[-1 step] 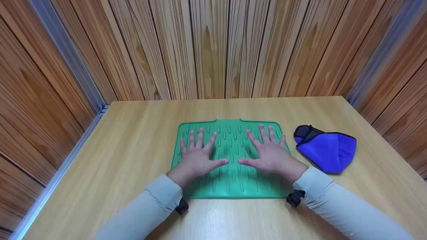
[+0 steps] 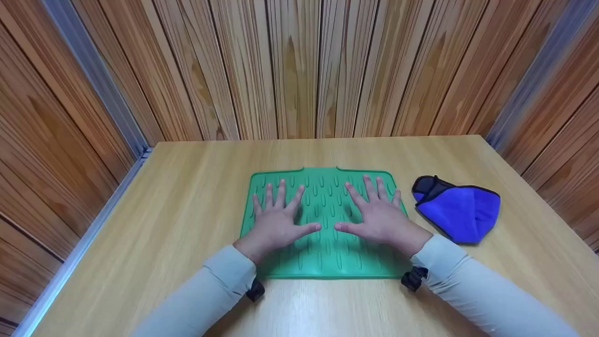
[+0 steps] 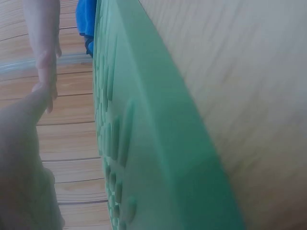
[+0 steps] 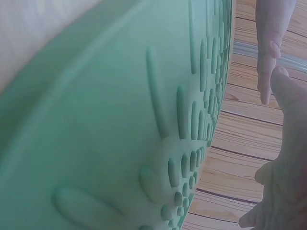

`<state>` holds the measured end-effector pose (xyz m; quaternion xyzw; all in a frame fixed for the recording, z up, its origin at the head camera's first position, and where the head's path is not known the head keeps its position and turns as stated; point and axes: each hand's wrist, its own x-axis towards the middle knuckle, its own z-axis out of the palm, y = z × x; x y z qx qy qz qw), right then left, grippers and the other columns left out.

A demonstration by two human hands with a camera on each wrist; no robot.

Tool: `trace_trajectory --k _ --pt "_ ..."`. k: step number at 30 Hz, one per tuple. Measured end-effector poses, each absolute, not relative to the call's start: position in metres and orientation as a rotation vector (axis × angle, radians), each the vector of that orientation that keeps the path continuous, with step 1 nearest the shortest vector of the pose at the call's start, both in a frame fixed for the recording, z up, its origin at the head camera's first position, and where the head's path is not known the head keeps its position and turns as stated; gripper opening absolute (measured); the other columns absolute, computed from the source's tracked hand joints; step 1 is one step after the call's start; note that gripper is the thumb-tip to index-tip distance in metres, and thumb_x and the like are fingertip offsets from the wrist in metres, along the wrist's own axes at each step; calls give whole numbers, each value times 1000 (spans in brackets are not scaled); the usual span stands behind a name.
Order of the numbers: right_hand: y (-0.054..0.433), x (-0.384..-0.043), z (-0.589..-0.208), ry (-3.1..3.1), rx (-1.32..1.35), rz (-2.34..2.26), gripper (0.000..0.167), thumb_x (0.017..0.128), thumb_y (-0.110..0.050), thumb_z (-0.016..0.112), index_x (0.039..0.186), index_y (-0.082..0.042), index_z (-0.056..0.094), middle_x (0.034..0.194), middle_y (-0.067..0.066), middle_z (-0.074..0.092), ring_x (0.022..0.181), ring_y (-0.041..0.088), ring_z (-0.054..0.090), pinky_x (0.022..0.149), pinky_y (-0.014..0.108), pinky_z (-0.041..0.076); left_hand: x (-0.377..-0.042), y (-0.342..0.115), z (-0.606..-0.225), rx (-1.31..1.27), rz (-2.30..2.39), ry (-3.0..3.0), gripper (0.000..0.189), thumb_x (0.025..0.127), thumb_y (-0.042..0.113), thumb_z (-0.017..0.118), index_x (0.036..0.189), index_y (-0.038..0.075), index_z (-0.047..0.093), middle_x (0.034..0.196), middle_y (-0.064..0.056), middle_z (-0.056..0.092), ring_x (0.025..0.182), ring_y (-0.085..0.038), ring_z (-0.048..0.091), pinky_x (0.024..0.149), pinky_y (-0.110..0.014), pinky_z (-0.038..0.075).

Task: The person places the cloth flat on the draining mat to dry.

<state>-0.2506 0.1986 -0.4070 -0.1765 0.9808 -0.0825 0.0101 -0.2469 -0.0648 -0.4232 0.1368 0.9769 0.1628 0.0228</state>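
Ok so from over here the left hand (image 2: pixel 276 227) and right hand (image 2: pixel 381 220) hover spread wide, 0 things held. Green mat (image 2: pixel 326 206) lies directly under both, looks longer side to side; blue cloth item (image 2: pixel 461 213) sits just beside it, nearer the right hand.

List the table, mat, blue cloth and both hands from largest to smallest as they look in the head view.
1. Table
2. Mat, partly hidden
3. Blue cloth, left hand, right hand: too alike to rank, the hands being raised toward the camera
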Motion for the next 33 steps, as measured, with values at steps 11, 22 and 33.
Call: trace_trajectory --k 11,22,33 --pt "217 -255 -406 3086 -537 -399 106 86 -80 51 164 -21 10 167 24 1 151 49 -7 110 76 -5 -240 -85 -424 313 621 2995 107 78 93 38 163 36 5 168 -13 -10 151 -45 -14 112 -73 -8" --pt "261 -259 -406 3099 -464 -603 103 91 -69 57 164 -19 5 167 25 0 151 49 -7 113 71 -8 -240 -114 -437 182 945 2850 103 87 79 52 164 27 8 168 -20 -8 150 -48 -14 110 -73 -12" --pt "315 -257 -412 3095 -455 -876 94 98 -52 60 164 -17 3 167 25 0 152 47 -5 113 72 -5 -240 -131 -445 131 1167 2721 98 90 66 61 164 26 10 169 -16 -10 152 -44 -11 117 -68 -2"
